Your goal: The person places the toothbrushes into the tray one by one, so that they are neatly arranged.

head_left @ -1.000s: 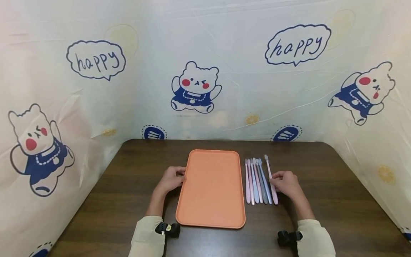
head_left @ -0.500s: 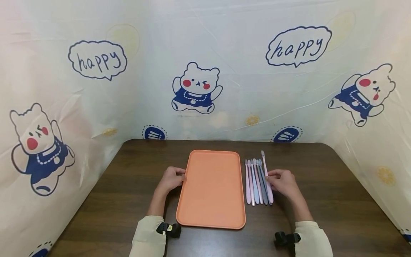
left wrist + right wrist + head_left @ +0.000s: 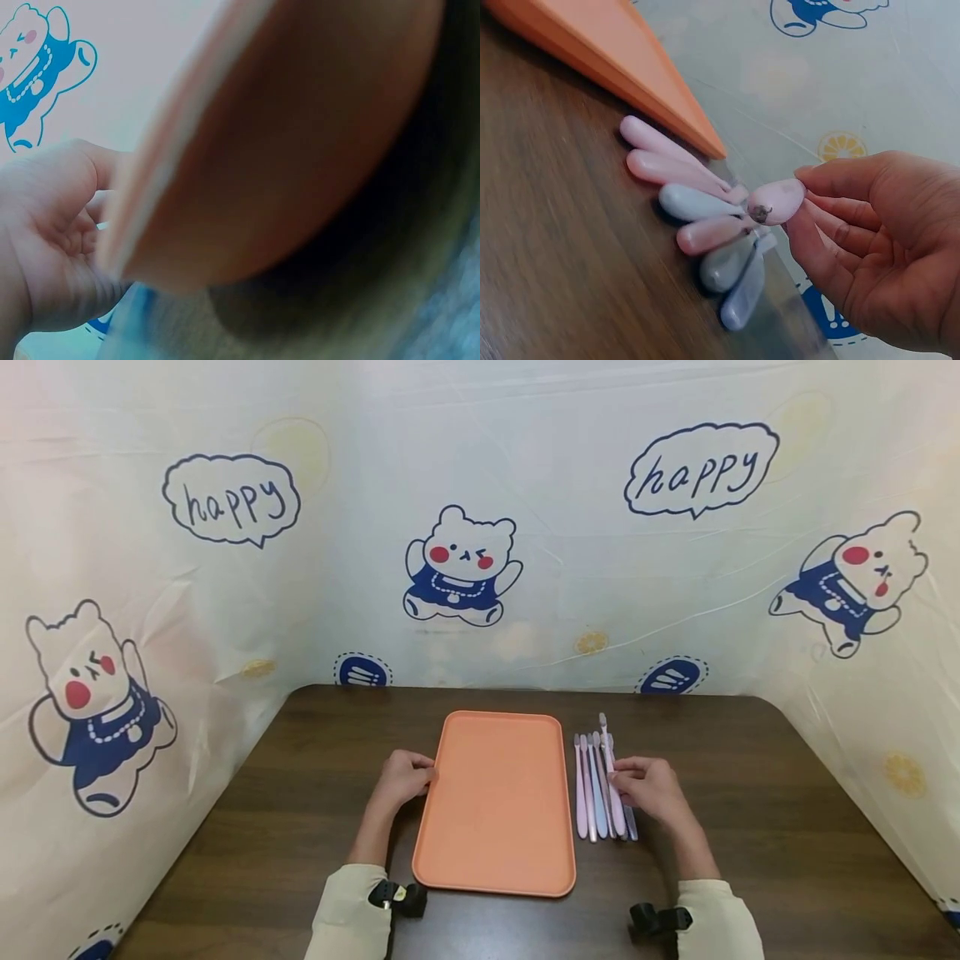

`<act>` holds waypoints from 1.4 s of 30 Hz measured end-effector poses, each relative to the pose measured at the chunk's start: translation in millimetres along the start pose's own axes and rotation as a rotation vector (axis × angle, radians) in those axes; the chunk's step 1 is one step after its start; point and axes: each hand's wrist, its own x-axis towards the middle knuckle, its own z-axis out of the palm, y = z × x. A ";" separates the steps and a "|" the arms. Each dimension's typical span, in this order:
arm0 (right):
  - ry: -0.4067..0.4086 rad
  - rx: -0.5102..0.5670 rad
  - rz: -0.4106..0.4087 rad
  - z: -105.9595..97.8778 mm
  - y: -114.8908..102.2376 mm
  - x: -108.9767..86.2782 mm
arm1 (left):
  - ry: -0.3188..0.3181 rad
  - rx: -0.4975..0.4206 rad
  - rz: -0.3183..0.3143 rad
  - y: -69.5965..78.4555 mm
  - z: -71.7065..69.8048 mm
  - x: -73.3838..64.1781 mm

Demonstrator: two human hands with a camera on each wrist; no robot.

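Shifted left with the right hand since half a second ago: pink toothbrush, from the row's right edge to above its right half. Pinched between thumb and fingertips, handle end toward the near side. Beneath and to the left, six other toothbrushes side by side on the dark wooden table, the right-hand ones partly covered by held brush and fingers. Just left of these, orange tray, right rim close beside the row. At the tray's left rim, left hand, bent fingers gripping the edge, tips hidden in the left wrist view. At the near side, black wrist cameras; at the far side, bear-printed backdrop.
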 end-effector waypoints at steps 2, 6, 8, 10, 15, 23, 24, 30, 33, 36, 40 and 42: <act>0.000 0.009 -0.001 2.7 -0.9 0.0 | 0.000 0.001 -0.004 -0.4 -0.1 0.4; -0.012 0.019 -0.006 7.5 -2.7 -0.2 | 0.001 0.004 -0.011 -1.5 0.3 1.3; -0.017 0.030 -0.006 9.5 -2.4 0.7 | 0.003 0.004 -0.017 -1.6 0.6 1.4; -0.022 0.045 -0.010 11.5 -2.2 1.5 | 0.002 0.006 -0.017 -1.5 0.8 1.7; -0.027 0.094 -0.032 17.2 -4.4 2.1 | 0.002 0.006 -0.014 -0.8 0.2 1.8; -0.036 0.085 -0.019 25.9 -7.8 1.3 | -0.001 0.003 -0.011 -1.2 -0.1 2.3; -0.036 0.085 -0.016 26.6 -7.7 1.4 | 0.000 0.004 -0.012 -1.3 -0.1 2.4; -0.033 0.115 -0.029 32.0 -9.6 0.5 | 0.009 0.002 -0.006 -2.4 0.1 3.1; -0.039 0.141 -0.043 35.7 -11.4 -0.2 | 0.012 0.006 -0.007 -3.3 0.7 3.6; -0.035 0.155 -0.046 40.7 -12.8 -0.5 | 0.015 0.006 -0.001 -3.4 0.4 3.4; -0.039 0.160 -0.048 46.1 -15.1 -0.3 | 0.017 -0.002 -0.001 -3.0 0.1 3.1; -0.035 0.165 -0.046 48.2 -16.5 -0.1 | 0.015 0.002 -0.004 -3.4 0.4 3.5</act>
